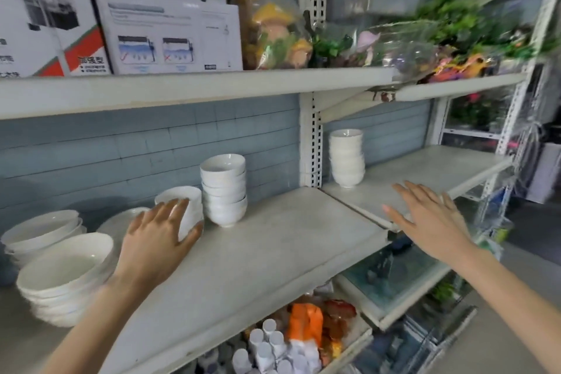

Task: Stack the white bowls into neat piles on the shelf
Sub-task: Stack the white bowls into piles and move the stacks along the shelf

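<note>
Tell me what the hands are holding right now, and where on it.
The left hand grips the short bowl stack by its side wall. The right hand is open over the shelf, holding nothing.

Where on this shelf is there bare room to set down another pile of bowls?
Bare board runs from the tall pile right to the upright post, and the right shelf is bare beside the right pile. Crowded at left: wide bowls, short pile gripped by left hand.
</note>
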Action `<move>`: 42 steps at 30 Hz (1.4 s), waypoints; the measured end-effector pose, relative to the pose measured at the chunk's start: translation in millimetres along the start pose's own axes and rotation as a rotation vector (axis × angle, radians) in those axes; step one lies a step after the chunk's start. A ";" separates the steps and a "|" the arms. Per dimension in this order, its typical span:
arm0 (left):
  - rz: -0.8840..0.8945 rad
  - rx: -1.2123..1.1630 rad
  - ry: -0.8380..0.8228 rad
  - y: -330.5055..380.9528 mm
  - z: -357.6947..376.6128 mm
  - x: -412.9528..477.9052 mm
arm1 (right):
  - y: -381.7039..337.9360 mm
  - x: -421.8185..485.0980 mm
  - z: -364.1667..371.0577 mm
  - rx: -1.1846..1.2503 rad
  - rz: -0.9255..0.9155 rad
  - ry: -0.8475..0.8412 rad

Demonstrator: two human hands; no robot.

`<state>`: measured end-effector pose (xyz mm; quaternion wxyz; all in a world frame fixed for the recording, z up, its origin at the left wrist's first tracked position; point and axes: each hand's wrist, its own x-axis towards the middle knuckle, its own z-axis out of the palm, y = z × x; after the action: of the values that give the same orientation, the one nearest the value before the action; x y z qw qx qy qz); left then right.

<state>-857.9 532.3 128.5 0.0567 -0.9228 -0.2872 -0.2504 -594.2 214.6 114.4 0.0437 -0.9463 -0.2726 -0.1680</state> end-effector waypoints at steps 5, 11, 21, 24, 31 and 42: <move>-0.031 -0.026 0.016 68.9 10.0 28.2 | 63.4 20.2 9.5 -0.044 -0.007 0.073; -0.043 -0.041 -0.022 137.5 45.7 47.4 | 142.9 47.6 22.5 -0.054 -0.012 0.037; -0.086 -0.022 -0.079 204.3 89.8 105.1 | 222.1 114.6 47.0 -0.083 -0.017 -0.032; -0.101 -0.040 -0.114 219.9 107.4 130.5 | 235.1 141.1 62.8 -0.088 -0.018 -0.051; -0.050 -0.067 -0.167 261.6 167.8 200.1 | 254.0 215.9 100.4 0.004 -0.057 -0.109; -0.094 -0.198 -0.296 312.5 231.2 282.0 | 241.3 323.1 154.7 0.316 -0.139 -0.242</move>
<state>-383.9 472.3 79.5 -0.0891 -0.9362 -0.3093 -0.1412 -163.8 199.0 81.5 0.1471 -0.9199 -0.3633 -0.0108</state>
